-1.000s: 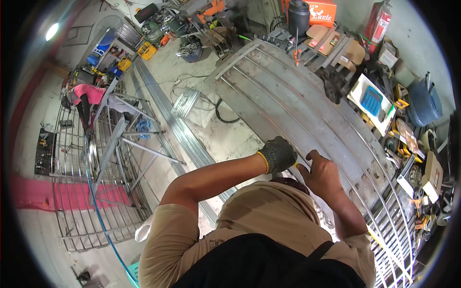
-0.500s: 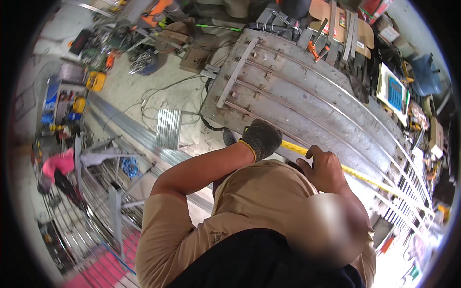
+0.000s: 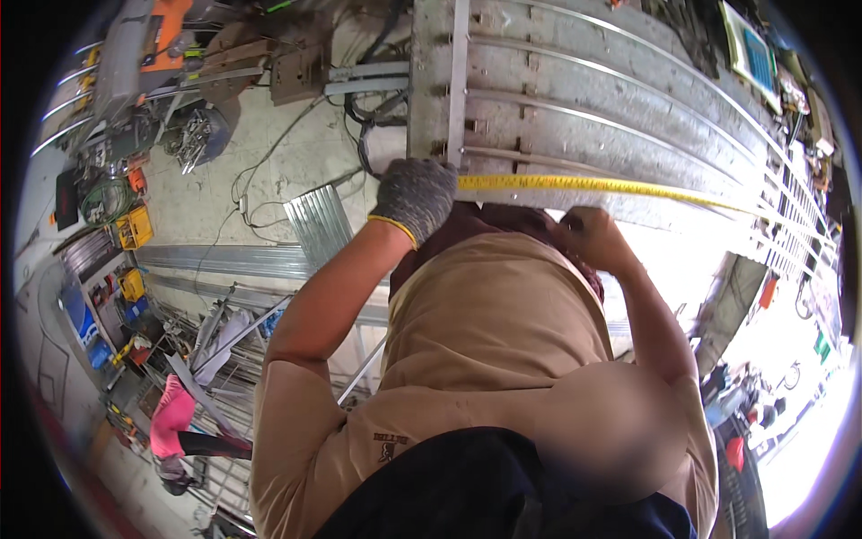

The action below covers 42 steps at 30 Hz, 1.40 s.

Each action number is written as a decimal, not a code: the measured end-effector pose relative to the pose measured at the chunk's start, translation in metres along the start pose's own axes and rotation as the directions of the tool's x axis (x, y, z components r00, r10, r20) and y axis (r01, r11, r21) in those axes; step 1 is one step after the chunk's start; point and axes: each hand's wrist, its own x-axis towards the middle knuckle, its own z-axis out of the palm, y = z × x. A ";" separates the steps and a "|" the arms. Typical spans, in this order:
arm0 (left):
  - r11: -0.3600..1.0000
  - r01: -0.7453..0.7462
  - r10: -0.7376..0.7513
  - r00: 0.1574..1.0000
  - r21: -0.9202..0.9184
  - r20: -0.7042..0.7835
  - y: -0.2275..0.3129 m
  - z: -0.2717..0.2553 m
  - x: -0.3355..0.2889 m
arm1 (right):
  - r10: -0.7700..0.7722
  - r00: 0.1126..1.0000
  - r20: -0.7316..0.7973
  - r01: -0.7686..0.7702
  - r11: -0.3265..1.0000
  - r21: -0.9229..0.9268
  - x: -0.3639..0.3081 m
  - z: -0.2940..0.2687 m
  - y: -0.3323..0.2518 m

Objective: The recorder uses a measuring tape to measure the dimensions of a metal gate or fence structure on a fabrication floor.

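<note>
One gloved left hand gripping yellow tape; right hand half-curling beside bench, hold I'm not seeing; left grip slipping could be sending tape recoiling.

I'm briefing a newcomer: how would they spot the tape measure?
Find the grey metal table at the top. Along its near edge, from the gloved left hand rightward, runs the tape measure. It is the flat yellow strip; neighbouring rods are thin and silvery.
</note>
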 end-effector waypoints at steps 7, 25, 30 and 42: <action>0.997 0.010 -0.001 0.994 -0.080 0.113 -0.036 0.003 0.004 | 0.183 0.973 0.141 -0.219 0.531 0.819 0.041 0.025 -0.005; 0.992 -0.093 0.102 0.988 -0.085 0.114 -0.047 0.000 0.010 | 0.322 0.943 0.083 -0.191 0.319 0.928 0.056 0.038 -0.009; 0.989 -0.109 0.118 0.988 -0.096 0.098 -0.047 -0.001 0.009 | 0.324 0.942 0.088 -0.197 0.322 0.926 0.055 0.038 -0.008; 0.987 -0.099 0.117 0.984 -0.129 0.137 -0.051 -0.003 0.010 | 0.181 0.983 -0.024 -0.148 0.867 0.477 0.029 0.031 0.012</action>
